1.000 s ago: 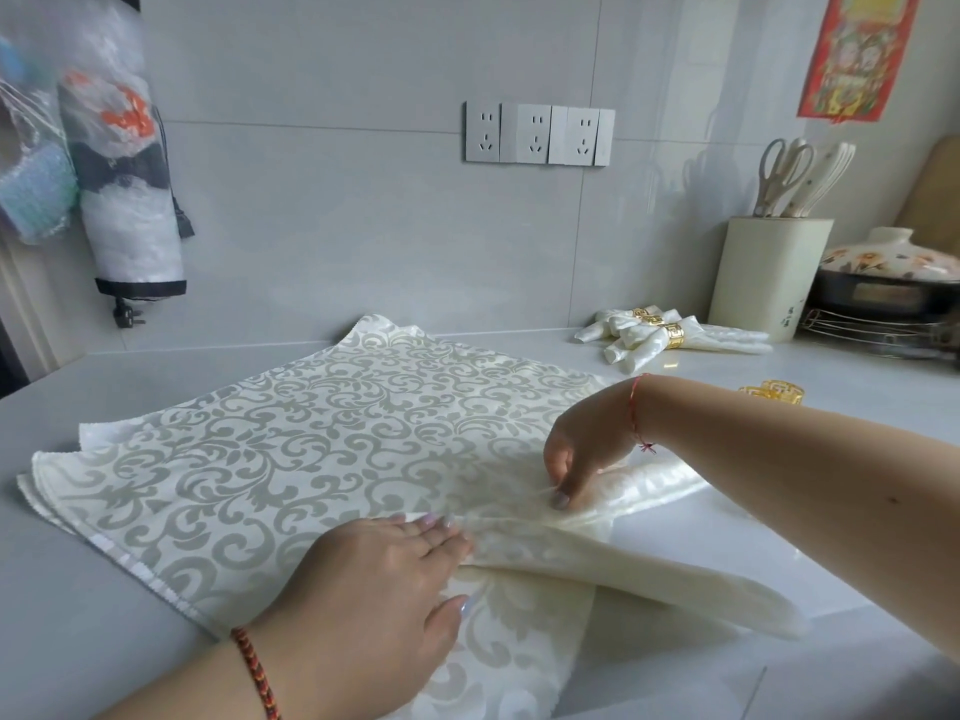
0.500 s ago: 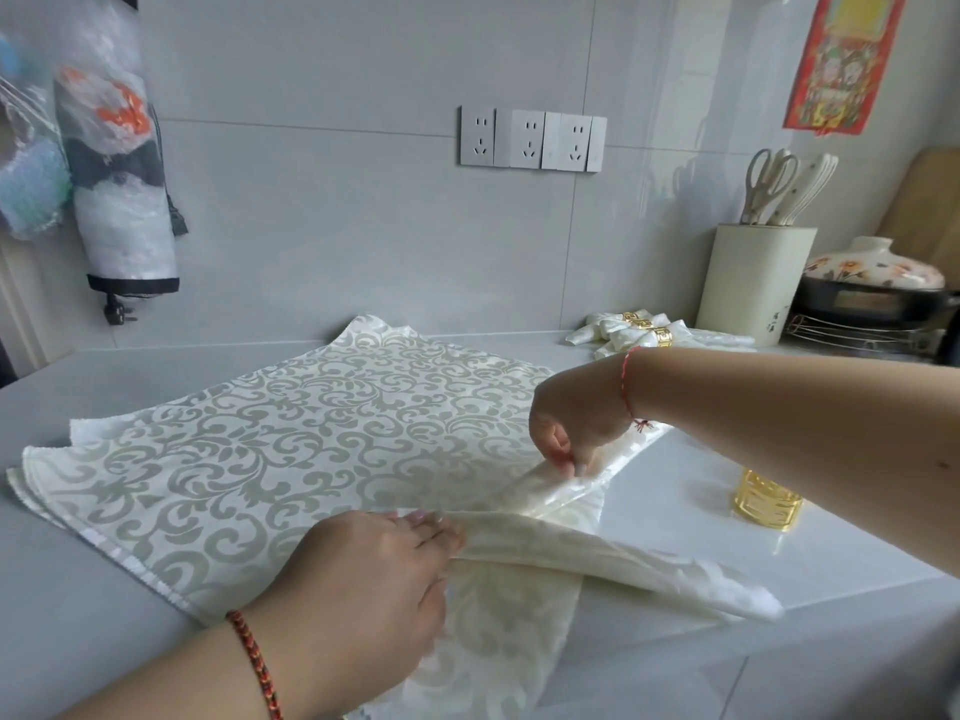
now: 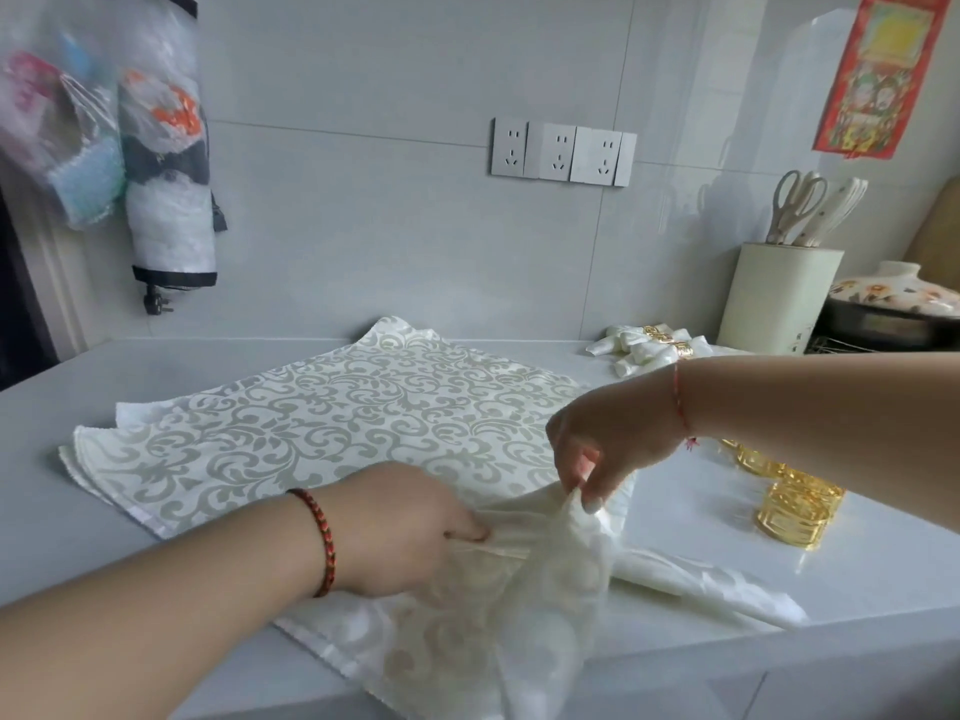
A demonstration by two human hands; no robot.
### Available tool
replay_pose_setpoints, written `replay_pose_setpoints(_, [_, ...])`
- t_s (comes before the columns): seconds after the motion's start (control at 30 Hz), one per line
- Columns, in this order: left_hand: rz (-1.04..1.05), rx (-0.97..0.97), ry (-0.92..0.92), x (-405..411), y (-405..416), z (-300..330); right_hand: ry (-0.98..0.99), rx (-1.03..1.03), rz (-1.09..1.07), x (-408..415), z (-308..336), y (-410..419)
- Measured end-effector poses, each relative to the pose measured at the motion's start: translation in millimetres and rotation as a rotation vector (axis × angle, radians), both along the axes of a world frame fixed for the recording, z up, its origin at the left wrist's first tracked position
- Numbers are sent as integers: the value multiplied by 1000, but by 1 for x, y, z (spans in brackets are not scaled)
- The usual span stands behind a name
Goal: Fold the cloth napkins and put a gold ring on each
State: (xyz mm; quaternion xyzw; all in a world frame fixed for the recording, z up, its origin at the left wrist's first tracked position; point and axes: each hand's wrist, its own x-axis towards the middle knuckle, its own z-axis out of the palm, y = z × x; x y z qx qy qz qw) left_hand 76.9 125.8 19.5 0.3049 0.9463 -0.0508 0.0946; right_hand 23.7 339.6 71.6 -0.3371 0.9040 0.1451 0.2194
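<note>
Soft, even daylight filled the scene, bright and cool. The glossy wall tiles (image 3: 717, 163) carried pale glare and faint reflections. Shadows on the table (image 3: 857, 589) were weak. Hanging bags (image 3: 62, 142) at the left edge were smeared by motion blur, and wide-angle distortion bent lines near the borders.

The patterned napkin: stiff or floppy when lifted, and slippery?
Probably floppy: where the right hand pinches the patterned napkin, it peaks and drapes. Its sheen suggests it may slide on the smooth counter. Likely light, since two fingertips raise it.

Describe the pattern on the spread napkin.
Cream napkin with grey-green scrolling leaf damask, clearest in the head view.
</note>
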Motion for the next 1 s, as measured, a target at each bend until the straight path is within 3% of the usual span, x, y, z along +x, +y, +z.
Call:
replay_pose_setpoints(0.2, [84, 55, -183, -25, 7, 13, 62, -193, 129, -3, -24, -15])
replay_pose_setpoints(0.27, [43, 50, -139, -29, 10, 13, 36, -226, 92, -5, -29, -20])
replay_pose_setpoints(0.4, [135, 252, -55, -30, 13, 8, -13, -270, 10, -12, -40, -24])
replay_pose_setpoints(0.63, [150, 328, 67, -38, 22, -5, -77, -499, -166, -18, -59, -22])
replay_pose_setpoints(0.83, [246, 321, -199, -48, 23, -4, -22, -597, -229, -15, -70, -15])
replay_pose_setpoints(1.0, [239, 371, -276, -51, 23, -4, -25, -664, -251, -7, -68, -2])
